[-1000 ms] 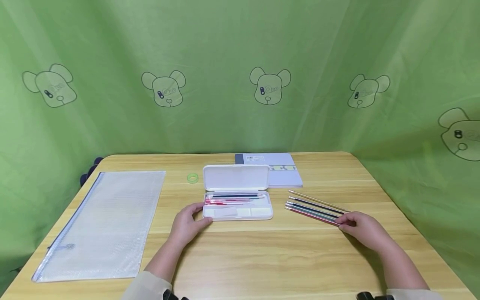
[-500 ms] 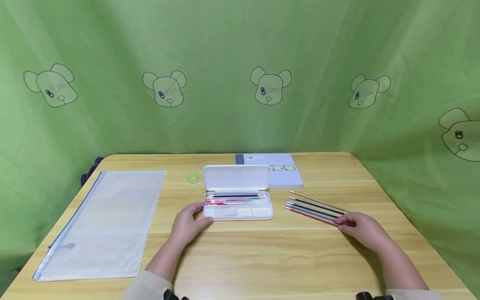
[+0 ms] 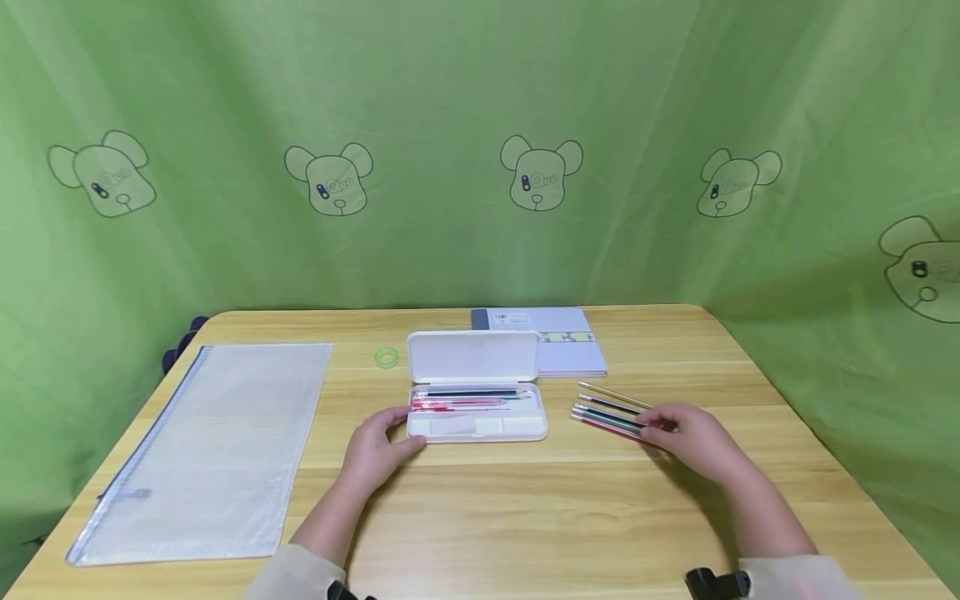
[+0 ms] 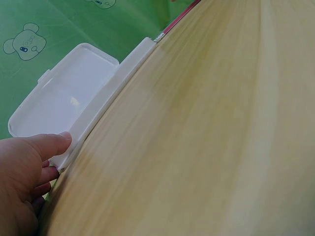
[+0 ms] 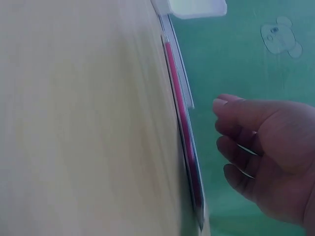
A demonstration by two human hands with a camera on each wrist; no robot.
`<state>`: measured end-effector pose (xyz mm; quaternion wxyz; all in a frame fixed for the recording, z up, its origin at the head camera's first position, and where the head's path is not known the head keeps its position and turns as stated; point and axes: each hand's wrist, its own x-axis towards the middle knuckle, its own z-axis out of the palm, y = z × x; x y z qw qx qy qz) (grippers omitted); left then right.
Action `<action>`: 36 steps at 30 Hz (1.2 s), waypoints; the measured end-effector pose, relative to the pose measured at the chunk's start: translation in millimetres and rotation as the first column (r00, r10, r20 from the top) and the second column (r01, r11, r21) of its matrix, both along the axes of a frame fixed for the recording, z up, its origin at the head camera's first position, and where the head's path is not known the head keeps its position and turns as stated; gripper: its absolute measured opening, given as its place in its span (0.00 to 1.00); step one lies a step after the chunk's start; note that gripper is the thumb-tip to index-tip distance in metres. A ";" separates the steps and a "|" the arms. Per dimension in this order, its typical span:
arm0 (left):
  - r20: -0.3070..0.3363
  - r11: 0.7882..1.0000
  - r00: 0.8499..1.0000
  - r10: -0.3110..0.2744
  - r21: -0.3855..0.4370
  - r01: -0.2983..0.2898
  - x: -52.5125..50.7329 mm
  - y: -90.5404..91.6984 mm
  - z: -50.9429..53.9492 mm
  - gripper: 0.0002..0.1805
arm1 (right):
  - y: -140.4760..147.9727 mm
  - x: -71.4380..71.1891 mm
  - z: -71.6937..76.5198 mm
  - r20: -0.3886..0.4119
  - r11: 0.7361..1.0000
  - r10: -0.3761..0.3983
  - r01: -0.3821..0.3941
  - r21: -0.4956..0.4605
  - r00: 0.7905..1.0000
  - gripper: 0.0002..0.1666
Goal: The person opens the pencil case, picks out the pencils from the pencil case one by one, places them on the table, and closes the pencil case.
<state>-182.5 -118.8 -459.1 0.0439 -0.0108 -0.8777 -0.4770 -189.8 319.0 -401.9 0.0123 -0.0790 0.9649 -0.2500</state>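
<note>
Leftward went the right hand (image 3: 686, 437), now above at least four loose pencils (image 3: 607, 417), apart from them, its fingers loosely bent around nothing. These lay on one table (image 3: 540, 517), right of one open white case (image 3: 474, 367), whose left end the left hand (image 3: 372, 450) pinched. One notebook (image 3: 573, 358) lay behind; one green ring (image 3: 386, 364) and one mesh pouch (image 3: 202, 450) lay left.

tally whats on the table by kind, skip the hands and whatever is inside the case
open pencil case: 1
loose pencils: at least 4, bunched and partly hidden
notebook: 1
green ring: 1
zip pouch: 1
total: at least 8
</note>
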 end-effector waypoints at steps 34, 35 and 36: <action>-0.008 1.000 1.000 0.004 -0.008 -0.004 0.3 -0.7 -0.5 0.29 | -142.2 -62.1 -0.4 0.022 0.972 0.219 -0.217 -0.093 0.975 0.11; -0.008 1.000 1.000 0.004 -0.007 -0.004 0.1 -0.7 -0.6 0.29 | -144.6 -63.2 -1.0 0.029 0.974 0.214 -0.210 -0.087 0.977 0.11; -0.009 1.000 1.000 0.004 -0.006 -0.004 0.0 -0.7 -0.7 0.29 | -146.8 -64.3 -1.6 0.034 0.975 0.210 -0.207 -0.080 0.977 0.11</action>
